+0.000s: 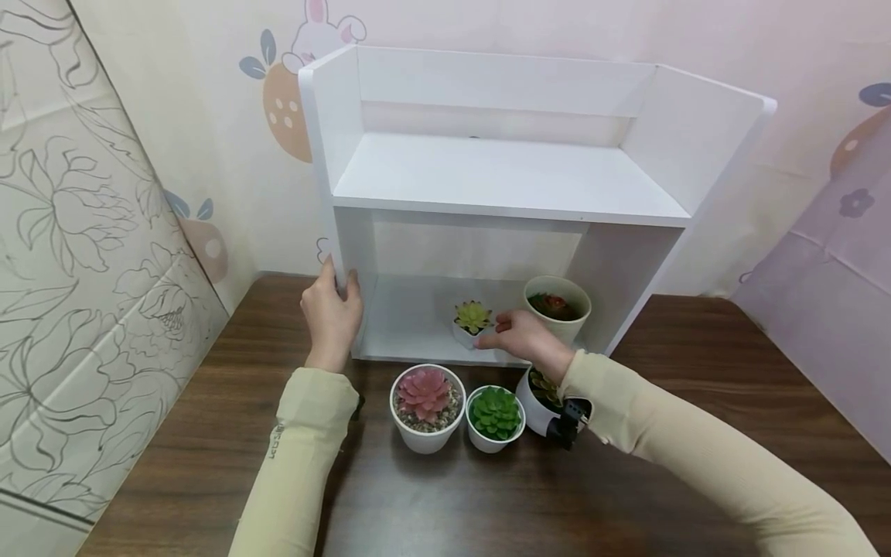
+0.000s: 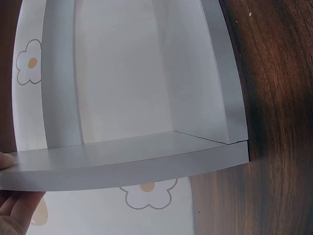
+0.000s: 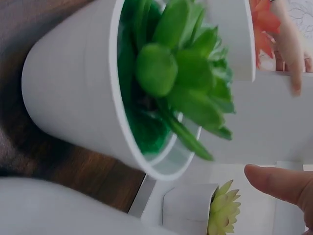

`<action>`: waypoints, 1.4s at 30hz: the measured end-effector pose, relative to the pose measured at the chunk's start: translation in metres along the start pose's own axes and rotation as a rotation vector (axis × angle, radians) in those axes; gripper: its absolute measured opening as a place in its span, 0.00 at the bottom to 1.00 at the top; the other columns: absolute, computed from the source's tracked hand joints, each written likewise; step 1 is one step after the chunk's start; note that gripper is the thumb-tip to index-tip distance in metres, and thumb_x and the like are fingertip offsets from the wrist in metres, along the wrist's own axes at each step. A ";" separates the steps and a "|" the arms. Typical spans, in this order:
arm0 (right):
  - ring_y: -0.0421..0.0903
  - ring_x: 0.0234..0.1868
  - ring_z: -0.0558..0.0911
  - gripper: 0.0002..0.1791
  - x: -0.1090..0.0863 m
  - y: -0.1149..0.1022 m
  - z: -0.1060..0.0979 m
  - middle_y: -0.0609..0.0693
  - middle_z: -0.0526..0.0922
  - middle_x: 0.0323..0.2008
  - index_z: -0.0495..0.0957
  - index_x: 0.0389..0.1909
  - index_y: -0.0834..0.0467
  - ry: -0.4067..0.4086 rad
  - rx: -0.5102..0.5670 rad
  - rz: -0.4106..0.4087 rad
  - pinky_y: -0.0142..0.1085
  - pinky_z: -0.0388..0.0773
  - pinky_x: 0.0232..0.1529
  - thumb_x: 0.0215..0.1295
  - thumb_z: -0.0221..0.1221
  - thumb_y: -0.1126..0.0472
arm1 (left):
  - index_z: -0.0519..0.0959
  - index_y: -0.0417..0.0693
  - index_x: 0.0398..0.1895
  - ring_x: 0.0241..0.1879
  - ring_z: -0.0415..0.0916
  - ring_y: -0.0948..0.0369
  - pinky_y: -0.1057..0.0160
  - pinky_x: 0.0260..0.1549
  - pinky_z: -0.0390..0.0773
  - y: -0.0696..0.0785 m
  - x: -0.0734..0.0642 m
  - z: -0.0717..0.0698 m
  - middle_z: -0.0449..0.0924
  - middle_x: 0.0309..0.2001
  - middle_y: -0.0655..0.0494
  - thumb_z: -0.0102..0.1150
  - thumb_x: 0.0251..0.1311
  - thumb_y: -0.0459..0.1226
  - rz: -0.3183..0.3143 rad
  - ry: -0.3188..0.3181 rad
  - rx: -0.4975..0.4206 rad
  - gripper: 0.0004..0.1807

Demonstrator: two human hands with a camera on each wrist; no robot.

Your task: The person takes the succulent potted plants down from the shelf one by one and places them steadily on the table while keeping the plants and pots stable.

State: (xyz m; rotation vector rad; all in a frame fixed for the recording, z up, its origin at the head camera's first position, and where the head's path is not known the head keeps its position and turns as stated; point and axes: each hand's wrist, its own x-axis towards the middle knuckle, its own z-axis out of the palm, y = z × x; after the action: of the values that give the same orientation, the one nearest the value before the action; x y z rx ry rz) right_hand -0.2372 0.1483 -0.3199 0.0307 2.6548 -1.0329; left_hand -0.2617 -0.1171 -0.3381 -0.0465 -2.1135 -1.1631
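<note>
My left hand (image 1: 332,316) grips the left side panel of a white two-tier shelf (image 1: 438,176); in the left wrist view the thumb (image 2: 6,160) lies on the inner face and the fingers on the outer one. Beside a small yellow-green succulent in a white pot (image 1: 468,334), on the lower tier, is my right hand (image 1: 520,337). The right wrist view shows its thumb (image 3: 274,183) extended, with a gap between it and the yellow-green succulent (image 3: 224,210). A larger cream pot with a reddish plant (image 1: 557,305) stands on the same tier, partly behind the right hand.
On the brown wooden table (image 1: 445,510), before the shelf, stand a pink succulent pot (image 1: 426,441), a green succulent pot (image 1: 493,439) and a white pot with a dark plant (image 1: 536,410), partly under the right wrist. Patterned cloth (image 1: 209,116) hangs behind.
</note>
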 end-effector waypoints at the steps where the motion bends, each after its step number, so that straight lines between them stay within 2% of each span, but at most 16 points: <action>1: 0.62 0.63 0.70 0.43 0.001 0.000 0.000 0.69 0.69 0.63 0.60 0.67 0.72 0.004 -0.014 0.002 0.51 0.70 0.61 0.59 0.63 0.50 | 0.75 0.33 0.52 0.50 0.79 0.42 0.44 0.45 0.80 0.000 0.000 0.000 0.80 0.50 0.34 0.53 0.65 0.31 0.001 -0.001 -0.001 0.15; 8: 0.61 0.61 0.72 0.43 0.010 -0.002 0.003 0.68 0.70 0.62 0.61 0.65 0.72 0.044 -0.076 0.038 0.50 0.72 0.59 0.56 0.66 0.50 | 0.75 0.33 0.52 0.50 0.79 0.42 0.44 0.45 0.80 0.001 -0.001 0.001 0.80 0.50 0.35 0.53 0.65 0.32 0.005 0.002 0.003 0.15; 15: 0.61 0.58 0.74 0.40 0.020 -0.002 0.005 0.68 0.72 0.60 0.66 0.61 0.73 0.052 -0.136 0.032 0.50 0.73 0.56 0.55 0.67 0.51 | 0.76 0.33 0.51 0.49 0.80 0.42 0.45 0.45 0.80 0.003 -0.002 0.001 0.81 0.49 0.35 0.53 0.65 0.32 -0.002 0.005 0.010 0.14; 25: 0.58 0.53 0.76 0.38 0.027 -0.002 0.010 0.68 0.75 0.55 0.67 0.59 0.74 0.041 -0.141 0.039 0.47 0.75 0.52 0.54 0.68 0.53 | 0.76 0.34 0.52 0.49 0.80 0.42 0.45 0.45 0.80 0.006 -0.003 0.003 0.81 0.48 0.35 0.53 0.65 0.32 0.009 0.004 0.016 0.14; 34: 0.58 0.56 0.74 0.39 0.033 0.001 0.011 0.68 0.73 0.57 0.64 0.60 0.74 0.051 -0.129 0.068 0.47 0.72 0.56 0.56 0.66 0.53 | 0.75 0.33 0.53 0.49 0.80 0.42 0.45 0.47 0.79 0.007 -0.004 0.006 0.81 0.48 0.35 0.53 0.65 0.32 0.008 0.003 0.023 0.16; 42: 0.57 0.54 0.74 0.38 0.035 0.003 0.012 0.67 0.74 0.55 0.65 0.59 0.74 0.071 -0.112 0.068 0.46 0.73 0.55 0.54 0.67 0.55 | 0.75 0.33 0.53 0.50 0.79 0.42 0.46 0.47 0.79 0.008 -0.004 0.007 0.81 0.49 0.35 0.53 0.65 0.32 0.010 0.001 0.019 0.16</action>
State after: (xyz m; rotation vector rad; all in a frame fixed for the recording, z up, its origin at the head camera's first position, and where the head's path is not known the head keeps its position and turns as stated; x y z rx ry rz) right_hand -0.2670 0.1395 -0.3399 0.1361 2.7508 -0.8760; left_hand -0.2600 -0.1063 -0.3372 -0.0477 -2.1208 -1.1363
